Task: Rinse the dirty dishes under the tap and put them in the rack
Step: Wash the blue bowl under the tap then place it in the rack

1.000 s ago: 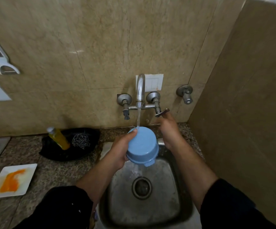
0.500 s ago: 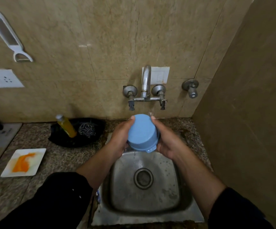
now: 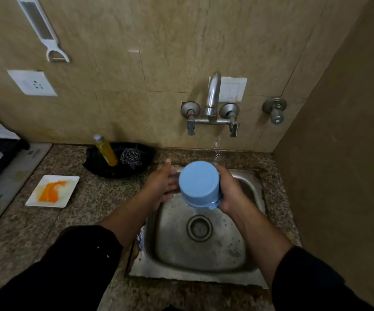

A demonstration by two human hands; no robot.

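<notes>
Blue cup (image 3: pixel 198 182) upside-down in right grip (image 3: pixel 231 194)

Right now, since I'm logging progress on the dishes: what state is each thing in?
blue cup: upside down, held over sink
right hand: grips the cup
left hand: open, beside the cup
tap: no stream, only drops
white plate: on counter, orange smear

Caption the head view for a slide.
Right hand holds upturned blue cup over the sink, left hand open beside it.
</notes>
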